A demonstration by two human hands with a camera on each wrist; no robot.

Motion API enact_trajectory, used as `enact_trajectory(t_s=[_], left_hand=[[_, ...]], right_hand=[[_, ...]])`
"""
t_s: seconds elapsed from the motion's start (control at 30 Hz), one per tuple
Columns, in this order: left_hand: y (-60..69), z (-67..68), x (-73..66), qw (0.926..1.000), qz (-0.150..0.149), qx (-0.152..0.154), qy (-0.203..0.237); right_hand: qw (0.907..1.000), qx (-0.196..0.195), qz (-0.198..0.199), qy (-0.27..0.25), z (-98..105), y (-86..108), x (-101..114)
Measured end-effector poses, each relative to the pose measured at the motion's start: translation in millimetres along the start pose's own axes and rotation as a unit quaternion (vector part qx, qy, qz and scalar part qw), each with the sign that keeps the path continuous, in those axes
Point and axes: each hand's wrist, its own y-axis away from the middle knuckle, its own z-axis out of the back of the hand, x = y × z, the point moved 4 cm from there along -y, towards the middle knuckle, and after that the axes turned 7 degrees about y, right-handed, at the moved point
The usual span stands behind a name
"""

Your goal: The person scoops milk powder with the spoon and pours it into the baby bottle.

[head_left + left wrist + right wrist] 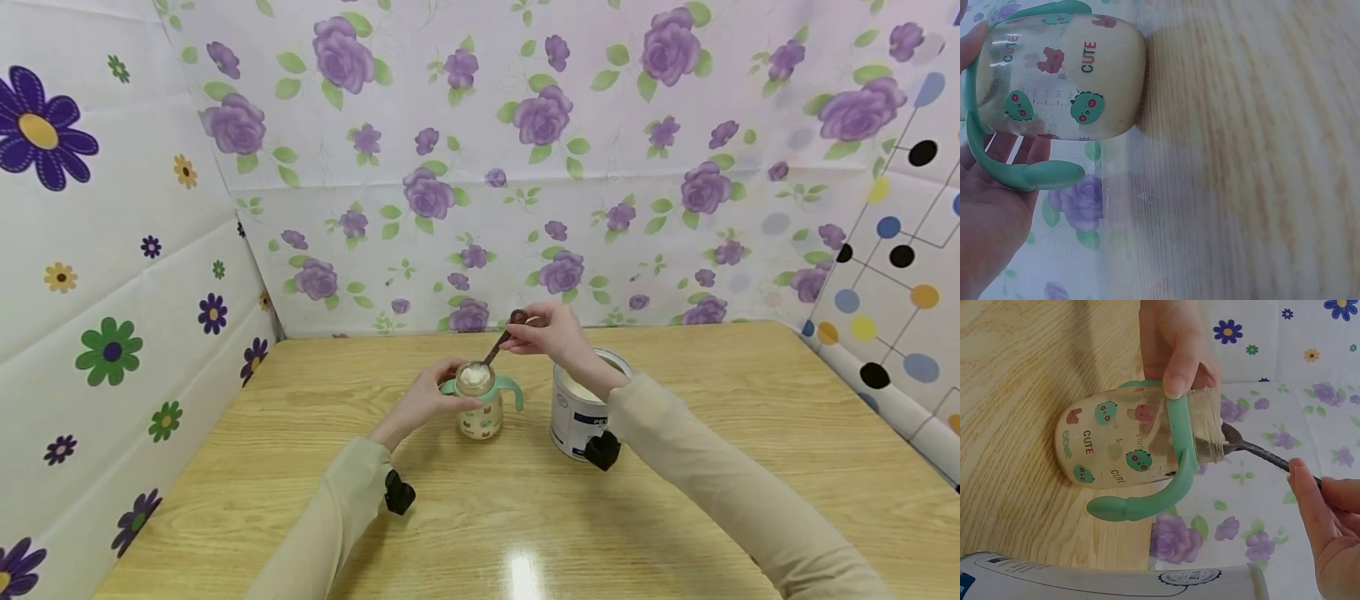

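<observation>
A clear baby bottle (480, 423) with green handles and cartoon prints stands on the table, pale contents inside. Around its upper part, at the green ring, my left hand (429, 395) holds it; the right wrist view shows that thumb (1175, 378) on the ring. My right hand (557, 335) pinches the handle of a dark spoon (1266, 455) above and right of the bottle. The spoon's head is at the uncapped mouth, where white powder (474, 377) shows. Under my right forearm stands an open can (573, 417) holding pale powder, partly hidden by the wrist.
The wooden table (300, 467) stretches around the bottle and can. A rose-patterned sheet (480, 208) hangs behind it. Flowered and dotted sheets line the left and right sides. The can stands close to the bottle's right handle.
</observation>
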Motion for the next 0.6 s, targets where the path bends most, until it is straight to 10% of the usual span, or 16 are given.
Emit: enact_trajectory(t_s=[0.6], left_hand=[[1.5,0.0,-2.8,0.9999,0.011,0.005,0.006]], right_hand=[[0.9967,0.063,-0.024,-0.045,7.8,6.6,-8.5]])
